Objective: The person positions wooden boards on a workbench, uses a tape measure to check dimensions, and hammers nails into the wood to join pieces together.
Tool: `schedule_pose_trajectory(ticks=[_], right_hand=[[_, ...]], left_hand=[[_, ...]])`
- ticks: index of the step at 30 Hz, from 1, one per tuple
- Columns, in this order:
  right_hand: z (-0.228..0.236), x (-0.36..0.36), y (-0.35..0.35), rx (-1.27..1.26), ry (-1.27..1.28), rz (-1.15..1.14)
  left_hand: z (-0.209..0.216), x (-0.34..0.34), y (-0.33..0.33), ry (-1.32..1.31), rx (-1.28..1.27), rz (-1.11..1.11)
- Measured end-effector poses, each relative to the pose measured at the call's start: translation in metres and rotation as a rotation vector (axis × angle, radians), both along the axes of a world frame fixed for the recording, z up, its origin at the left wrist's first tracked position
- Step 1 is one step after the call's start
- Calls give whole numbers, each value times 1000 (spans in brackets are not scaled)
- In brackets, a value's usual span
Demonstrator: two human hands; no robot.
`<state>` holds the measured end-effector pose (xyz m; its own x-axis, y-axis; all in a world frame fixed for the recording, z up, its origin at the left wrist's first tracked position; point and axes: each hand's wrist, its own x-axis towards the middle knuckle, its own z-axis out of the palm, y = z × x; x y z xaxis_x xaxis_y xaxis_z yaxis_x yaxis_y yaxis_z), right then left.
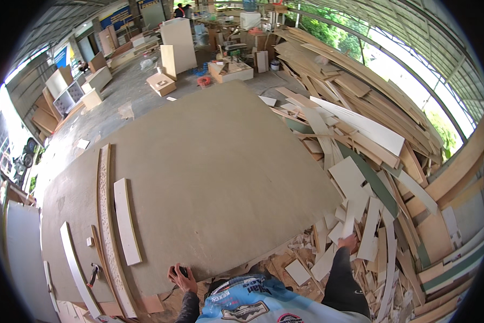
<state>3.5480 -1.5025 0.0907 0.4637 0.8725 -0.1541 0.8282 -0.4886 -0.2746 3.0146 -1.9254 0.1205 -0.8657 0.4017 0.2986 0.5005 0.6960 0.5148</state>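
At the near edge of the large grey-brown tabletop [199, 177], my left hand [183, 279] is closed on a small black object [184, 271], whose kind I cannot make out. My right hand [348, 242] reaches into a heap of offcuts to the right of the tabletop. Its fingers are closed on the lower end of a narrow white board strip [349, 219]. On the left part of the tabletop lie a short white board strip [124, 220], a long speckled strip [107, 226] and a longer white strip [79, 269].
Scrap boards [371, 177] pile up along the right side, with long planks [360, 97] stacked behind them. A small hand tool [94, 274] and a white block [90, 242] sit at the tabletop's left. Farther off stand a tall white panel [180, 46] and a wooden box [161, 83].
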Motion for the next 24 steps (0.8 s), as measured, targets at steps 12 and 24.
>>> schedule_pose_trajectory(ticks=[12, 24], right_hand=[[58, -123, 139, 626, 57, 223], [43, -480, -117, 543, 742, 1127]], left_hand=[[3, -2, 1, -49, 31, 21], [5, -48, -60, -34, 122, 91]])
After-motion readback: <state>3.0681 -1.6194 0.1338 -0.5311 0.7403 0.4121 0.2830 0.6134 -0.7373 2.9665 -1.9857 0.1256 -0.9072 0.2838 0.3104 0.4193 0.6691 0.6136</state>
